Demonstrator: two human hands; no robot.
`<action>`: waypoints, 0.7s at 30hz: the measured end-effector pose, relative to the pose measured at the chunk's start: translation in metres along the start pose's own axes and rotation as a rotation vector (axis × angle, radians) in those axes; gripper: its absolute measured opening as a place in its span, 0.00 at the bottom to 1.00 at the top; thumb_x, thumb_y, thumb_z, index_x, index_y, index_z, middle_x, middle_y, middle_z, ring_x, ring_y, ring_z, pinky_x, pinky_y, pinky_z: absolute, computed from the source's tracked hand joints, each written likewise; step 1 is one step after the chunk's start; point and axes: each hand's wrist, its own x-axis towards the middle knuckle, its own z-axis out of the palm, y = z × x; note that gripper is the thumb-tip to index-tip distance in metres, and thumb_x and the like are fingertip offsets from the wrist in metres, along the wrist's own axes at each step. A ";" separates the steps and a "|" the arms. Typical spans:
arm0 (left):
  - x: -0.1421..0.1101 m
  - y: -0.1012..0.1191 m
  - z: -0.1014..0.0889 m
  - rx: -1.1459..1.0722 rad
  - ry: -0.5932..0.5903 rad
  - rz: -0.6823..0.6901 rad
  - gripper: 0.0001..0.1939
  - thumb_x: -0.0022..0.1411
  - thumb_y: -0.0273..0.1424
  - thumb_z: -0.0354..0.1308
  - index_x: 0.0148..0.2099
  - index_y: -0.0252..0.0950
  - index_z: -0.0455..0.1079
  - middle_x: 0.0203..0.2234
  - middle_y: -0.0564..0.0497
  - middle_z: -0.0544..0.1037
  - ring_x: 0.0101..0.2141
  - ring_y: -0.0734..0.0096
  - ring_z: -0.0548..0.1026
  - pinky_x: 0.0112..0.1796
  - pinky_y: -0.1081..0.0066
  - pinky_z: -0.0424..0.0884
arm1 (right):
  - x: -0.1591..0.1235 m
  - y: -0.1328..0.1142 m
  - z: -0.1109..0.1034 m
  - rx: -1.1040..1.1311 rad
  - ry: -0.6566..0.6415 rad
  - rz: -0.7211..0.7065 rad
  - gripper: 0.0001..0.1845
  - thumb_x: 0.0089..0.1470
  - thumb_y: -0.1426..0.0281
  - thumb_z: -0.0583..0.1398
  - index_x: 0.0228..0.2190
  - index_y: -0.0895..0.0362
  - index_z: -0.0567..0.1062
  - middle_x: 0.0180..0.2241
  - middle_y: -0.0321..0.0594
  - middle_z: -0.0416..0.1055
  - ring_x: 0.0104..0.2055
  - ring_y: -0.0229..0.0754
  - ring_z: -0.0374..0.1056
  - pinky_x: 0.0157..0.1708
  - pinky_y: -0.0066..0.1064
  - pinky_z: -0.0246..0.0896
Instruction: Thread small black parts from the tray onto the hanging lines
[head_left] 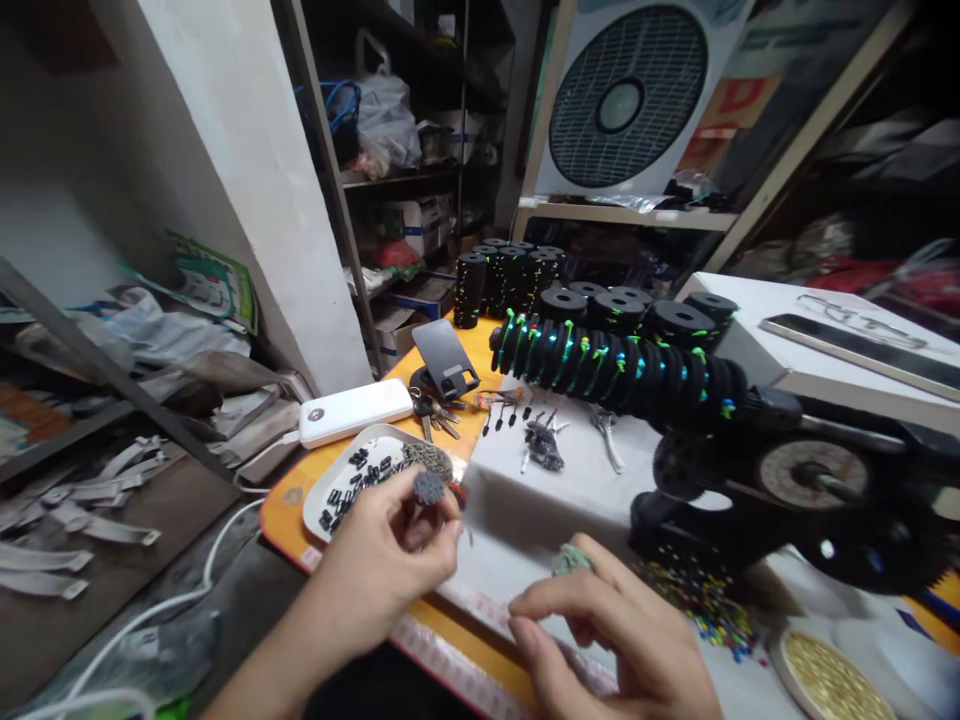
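Note:
My left hand point(397, 555) is closed, with a dark grey, rough-looking round piece point(429, 487) showing between its fingers. It is over the near side of a white tray point(315, 505) that holds many small black pieces. My right hand point(622, 630) has its thumb and index finger nearly together; anything pinched there is too small to make out. A pale green bit point(572, 558) shows at its other fingers, and I cannot tell whether it is worn or held. Beyond the right hand, a ridged black roll point(615, 370) wound with bright green and blue line sits on a black machine point(795, 490).
Several black foam rolls point(510, 275) stand at the back. Keys point(435, 412), a white power bank point(352, 412) and a dark phone point(446, 360) are on the orange table. Coloured beads point(720, 615) and a dish of gold beads point(780, 650) are at right.

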 end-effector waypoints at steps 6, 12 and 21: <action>-0.012 0.000 0.035 -0.185 0.056 -0.033 0.01 0.61 0.30 0.54 0.34 0.40 0.64 0.25 0.56 0.67 0.25 0.71 0.67 0.25 0.73 0.67 | 0.004 0.001 0.001 0.157 0.080 0.185 0.07 0.57 0.74 0.59 0.27 0.53 0.73 0.22 0.30 0.67 0.22 0.34 0.60 0.25 0.27 0.58; -0.029 -0.001 0.029 -0.098 0.057 0.116 0.08 0.65 0.26 0.56 0.37 0.45 0.74 0.36 0.54 0.77 0.37 0.68 0.76 0.34 0.73 0.69 | 0.015 0.015 -0.009 0.389 0.187 0.457 0.09 0.59 0.67 0.62 0.27 0.54 0.73 0.22 0.30 0.64 0.24 0.33 0.60 0.24 0.24 0.57; -0.074 -0.028 0.058 0.253 -0.251 0.403 0.23 0.57 0.13 0.49 0.48 0.38 0.74 0.37 0.44 0.79 0.36 0.59 0.79 0.36 0.66 0.77 | 0.014 0.011 -0.011 0.429 0.180 0.440 0.07 0.58 0.68 0.62 0.28 0.54 0.74 0.24 0.31 0.66 0.26 0.33 0.61 0.26 0.23 0.59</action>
